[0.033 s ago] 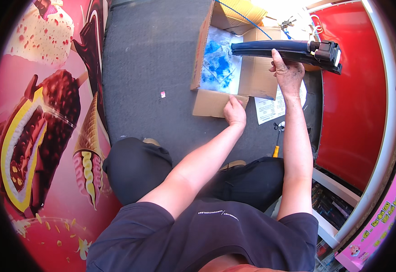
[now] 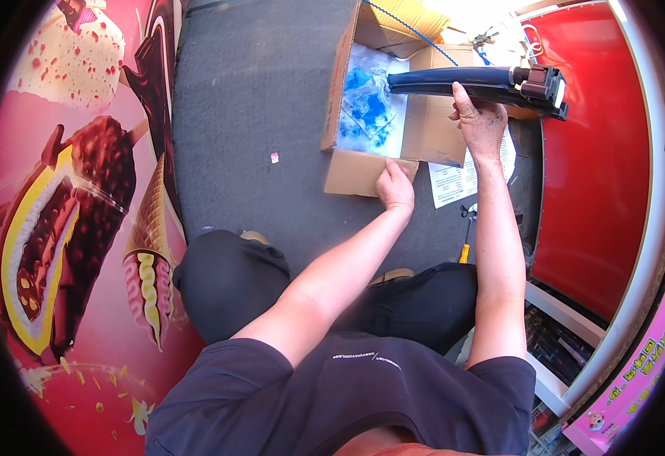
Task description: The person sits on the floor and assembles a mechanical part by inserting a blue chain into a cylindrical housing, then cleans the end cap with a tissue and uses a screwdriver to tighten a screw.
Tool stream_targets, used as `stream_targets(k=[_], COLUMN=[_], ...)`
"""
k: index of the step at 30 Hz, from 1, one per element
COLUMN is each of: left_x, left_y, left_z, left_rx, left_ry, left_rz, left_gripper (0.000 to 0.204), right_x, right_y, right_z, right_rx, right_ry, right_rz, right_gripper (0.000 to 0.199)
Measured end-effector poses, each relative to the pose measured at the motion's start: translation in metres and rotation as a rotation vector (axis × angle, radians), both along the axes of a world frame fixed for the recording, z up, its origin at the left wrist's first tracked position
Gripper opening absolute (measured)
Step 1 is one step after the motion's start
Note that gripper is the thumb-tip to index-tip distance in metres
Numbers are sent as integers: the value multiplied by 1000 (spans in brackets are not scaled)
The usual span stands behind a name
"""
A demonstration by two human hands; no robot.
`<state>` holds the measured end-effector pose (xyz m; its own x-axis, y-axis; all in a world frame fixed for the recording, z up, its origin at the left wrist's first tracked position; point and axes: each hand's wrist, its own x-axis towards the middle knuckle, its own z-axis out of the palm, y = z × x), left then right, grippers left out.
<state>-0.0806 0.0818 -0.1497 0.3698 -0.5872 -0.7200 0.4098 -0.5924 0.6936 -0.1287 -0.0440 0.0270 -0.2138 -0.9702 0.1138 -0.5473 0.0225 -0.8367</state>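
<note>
In my right hand (image 2: pixel 482 125) is a long black printer toner cartridge (image 2: pixel 458 77), held from below near its blocky end with the thumb up along its side. Its narrow end reaches left over an open cardboard box (image 2: pixel 431 125). My left hand (image 2: pixel 395 187) pinches the near flap (image 2: pixel 355 173) of that box, fingers hidden behind the cardboard. White paper (image 2: pixel 376 114) lines the box, heavily smudged with blue powder. Dark smudges mark my right hand.
A printed sheet (image 2: pixel 450 185) lies right of the box, near a screwdriver with a yellow handle (image 2: pixel 465 253). Keys (image 2: pixel 486 36) and a blue cord (image 2: pixel 412 32) are at the far side. A red panel (image 2: pixel 595 152) stands at right, an ice-cream poster (image 2: pixel 81 228) at left.
My right hand and the cartridge have shifted slightly left, and the cartridge's blocky end has turned a little. My left hand stays on the flap.
</note>
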Motion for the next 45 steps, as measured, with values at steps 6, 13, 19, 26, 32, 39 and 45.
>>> stream_targets(k=[6,13,19,26,32,39,45], left_x=[-4,-4,-5,-7,-5,-4,-2], left_y=[-2,0,-1,-1,-1,-1,-2], left_z=[-6,-5,-6,-12,-10,-9,-6], left_rx=[3,9,16,11,8,10,4], left_ry=[-10,-22,-4,-10,-13,-13,-22], left_rz=[-6,-28,-4,-2,-12,-13,-15], left_gripper=[58,57,56,55,55,55,55], right_x=[8,7,15,18,17,21,18], right_y=[4,6,3,3,4,4,5], right_z=[-25,15,34,41,44,47,42], right_rx=[111,100,70,26,-22,-16,-67], right_ry=[90,91,113,178,212,181,90], right_rz=[21,-13,-103,-69,-47,-63,-15], right_gripper=[38,41,46,49,50,47,45])
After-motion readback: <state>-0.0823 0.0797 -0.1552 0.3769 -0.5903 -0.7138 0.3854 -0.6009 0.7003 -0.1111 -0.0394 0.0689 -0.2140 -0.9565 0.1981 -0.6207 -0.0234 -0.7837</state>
